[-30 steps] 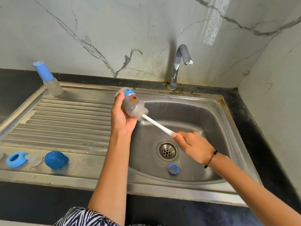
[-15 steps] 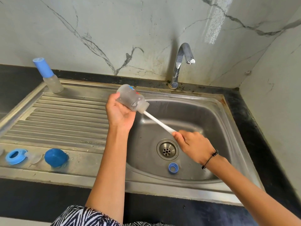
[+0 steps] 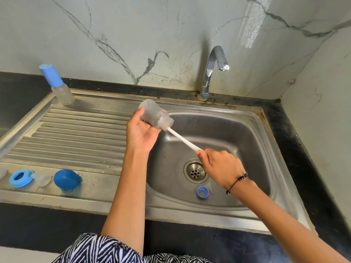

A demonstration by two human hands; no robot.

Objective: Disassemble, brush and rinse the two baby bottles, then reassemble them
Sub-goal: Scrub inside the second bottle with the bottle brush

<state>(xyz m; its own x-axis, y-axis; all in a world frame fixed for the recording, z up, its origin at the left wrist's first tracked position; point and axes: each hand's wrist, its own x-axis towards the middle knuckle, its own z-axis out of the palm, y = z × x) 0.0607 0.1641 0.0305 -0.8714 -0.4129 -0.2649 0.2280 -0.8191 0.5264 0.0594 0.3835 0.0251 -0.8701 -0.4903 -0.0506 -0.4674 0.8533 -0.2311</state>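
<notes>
Brushing is our step: left hand (image 3: pixel 141 132) wraps the bottle (image 3: pixel 154 115), right hand (image 3: pixel 220 166) clasps the brush handle (image 3: pixel 183 139); next we rinse it under the tap (image 3: pixel 215 67)

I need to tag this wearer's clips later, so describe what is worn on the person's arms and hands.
Both forearms are bare, with no sleeves in view. The right wrist carries a thin black cord bracelet with small dark beads. The left hand and right hand show no rings or gloves. A black-and-white zebra-striped garment shows at the bottom edge.
</notes>
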